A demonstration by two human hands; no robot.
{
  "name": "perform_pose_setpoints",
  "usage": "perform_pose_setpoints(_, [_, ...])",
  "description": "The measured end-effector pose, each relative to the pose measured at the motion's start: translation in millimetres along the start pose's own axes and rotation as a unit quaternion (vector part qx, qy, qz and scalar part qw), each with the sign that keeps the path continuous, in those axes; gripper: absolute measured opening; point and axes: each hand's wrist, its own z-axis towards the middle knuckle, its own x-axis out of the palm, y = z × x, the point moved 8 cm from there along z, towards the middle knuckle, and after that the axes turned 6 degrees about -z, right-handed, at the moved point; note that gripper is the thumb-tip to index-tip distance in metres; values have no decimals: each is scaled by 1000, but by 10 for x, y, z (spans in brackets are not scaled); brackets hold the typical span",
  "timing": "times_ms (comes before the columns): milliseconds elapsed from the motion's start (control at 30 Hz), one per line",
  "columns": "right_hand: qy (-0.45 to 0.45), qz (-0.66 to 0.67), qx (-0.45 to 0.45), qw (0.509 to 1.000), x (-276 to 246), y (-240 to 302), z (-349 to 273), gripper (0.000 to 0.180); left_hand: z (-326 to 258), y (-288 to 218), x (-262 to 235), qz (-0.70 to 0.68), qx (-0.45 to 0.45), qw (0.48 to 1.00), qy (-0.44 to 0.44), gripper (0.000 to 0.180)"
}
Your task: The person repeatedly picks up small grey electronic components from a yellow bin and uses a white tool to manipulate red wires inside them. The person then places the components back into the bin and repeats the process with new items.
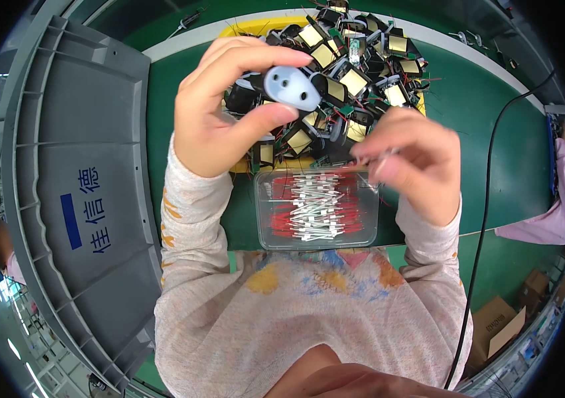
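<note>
Left hand pinching a rounded, pale-blue plastic shell above heaped black parts.
Probably light, stiff; hold its rim. Right hand pinches a thin piece too blurred to identify.

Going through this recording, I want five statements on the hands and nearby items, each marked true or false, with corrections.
1. The left hand holds a pale rounded piece. True.
2. The clear box sits nearer the person than the yellow tray. True.
3. The pale rounded piece has a face without holes. False: dark holes show in it.
4. The yellow tray is bare. False: dark wired devices are heaped over it.
5. The gray crate stands on the person's left. True.
</note>
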Motion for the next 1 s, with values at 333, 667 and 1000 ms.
perform_pose_setpoints(333, [-90,-233,-82,965,-179,118,253,24,-44,-245,72,69,7,957,283,45])
perform_pose_setpoints(667, [-71,-317,-150,934,70,253,242,33,-137,-26,372,-43,21,972,229,28])
perform_pose_setpoints(1000, [-95,-98,-152,979,-238,-63,104,38,-163,-6,424,-198,15,967,161,25])
